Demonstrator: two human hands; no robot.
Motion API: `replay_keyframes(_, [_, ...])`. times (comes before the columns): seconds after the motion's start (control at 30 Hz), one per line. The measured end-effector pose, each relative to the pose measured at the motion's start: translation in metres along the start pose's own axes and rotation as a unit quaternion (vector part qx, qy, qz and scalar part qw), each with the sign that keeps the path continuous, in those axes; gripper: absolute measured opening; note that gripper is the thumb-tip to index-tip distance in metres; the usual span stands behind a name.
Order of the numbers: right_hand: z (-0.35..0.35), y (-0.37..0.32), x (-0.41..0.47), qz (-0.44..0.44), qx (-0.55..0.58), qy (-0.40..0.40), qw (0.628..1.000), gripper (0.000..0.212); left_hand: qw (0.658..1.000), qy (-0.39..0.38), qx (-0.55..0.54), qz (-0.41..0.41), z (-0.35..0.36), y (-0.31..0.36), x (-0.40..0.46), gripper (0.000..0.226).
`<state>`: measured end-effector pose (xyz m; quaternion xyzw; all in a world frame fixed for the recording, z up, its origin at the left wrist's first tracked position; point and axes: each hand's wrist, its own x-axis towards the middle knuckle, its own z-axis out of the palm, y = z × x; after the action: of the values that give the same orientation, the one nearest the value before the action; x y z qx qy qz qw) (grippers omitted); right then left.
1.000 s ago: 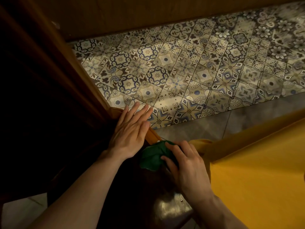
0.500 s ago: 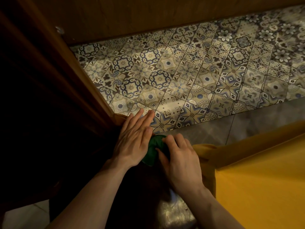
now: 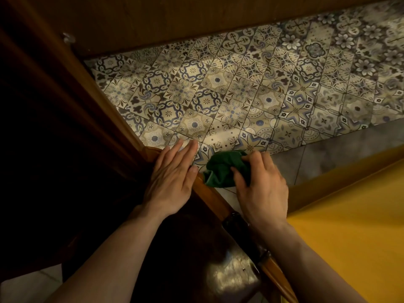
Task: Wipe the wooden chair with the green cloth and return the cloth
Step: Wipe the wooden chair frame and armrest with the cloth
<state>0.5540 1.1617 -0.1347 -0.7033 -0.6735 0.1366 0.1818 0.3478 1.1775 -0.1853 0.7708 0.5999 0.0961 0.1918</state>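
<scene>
The green cloth (image 3: 223, 169) is bunched in my right hand (image 3: 262, 189), pressed against the top of the wooden chair's rail (image 3: 209, 193), which runs diagonally down to the right. My left hand (image 3: 172, 178) lies flat with fingers together on the chair's dark surface just left of the cloth, holding nothing. The chair's dark seat (image 3: 196, 248) lies below my forearms, with a glossy patch near the bottom.
Patterned floor tiles (image 3: 240, 95) spread beyond the chair. A yellow surface (image 3: 349, 237) fills the lower right. A wooden panel (image 3: 175, 18) runs along the top, and a dark wooden frame (image 3: 65, 106) stands at left.
My right hand has slid the cloth up along the rail, away from me, exposing more of the rail below it. My left hand stays flat in the same spot.
</scene>
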Motion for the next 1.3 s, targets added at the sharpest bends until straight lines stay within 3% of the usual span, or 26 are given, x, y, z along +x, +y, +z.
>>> replay_keyframes(0.37, [-0.064,0.02,-0.062,-0.001,0.016,0.035,0.999,0.03,0.993,-0.11,0.051,-0.016,-0.016,0.01,0.004,0.065])
replay_keyframes(0.57, [-0.103,0.051,-0.128,-0.013,-0.013,0.015,1.0,0.04,0.999,-0.004,-0.006,0.033,-0.021,0.079,-0.03,0.063])
replay_keyframes(0.77, [-0.083,0.071,-0.187,0.001,-0.076,-0.088,0.993,0.05,0.983,-0.092,-0.03,0.153,0.026,0.15,-0.082,0.06])
replay_keyframes(1.3, [-0.065,0.082,-0.203,-0.021,-0.14,-0.125,0.982,0.055,0.978,-0.124,-0.043,0.164,0.051,0.15,-0.092,0.059])
